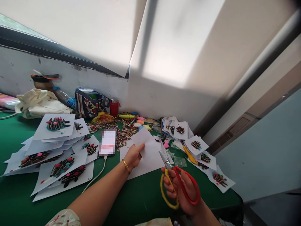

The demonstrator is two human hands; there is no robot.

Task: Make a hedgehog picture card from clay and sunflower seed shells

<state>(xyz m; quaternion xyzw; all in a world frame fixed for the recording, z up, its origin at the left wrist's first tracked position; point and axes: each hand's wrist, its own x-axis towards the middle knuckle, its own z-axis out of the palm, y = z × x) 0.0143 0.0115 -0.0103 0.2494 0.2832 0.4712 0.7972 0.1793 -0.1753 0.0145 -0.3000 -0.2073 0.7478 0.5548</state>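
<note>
My left hand, with a gold bangle at the wrist, pinches a white paper sheet between thumb and fingers. Beneath it, a larger white paper lies on the table. In my right hand is a pair of scissors with one red and one yellow handle loop. Their blades are parted and point up toward the held sheet's right edge; whether they touch the paper I cannot tell. Loose striped sunflower seeds are scattered just beyond the papers.
Stacked seed-decorated cards cover the left; more cards lie right. A phone with a white cable stands left of my hand. A red thermos, patterned bag and cream bag line the wall. The green table ends at right.
</note>
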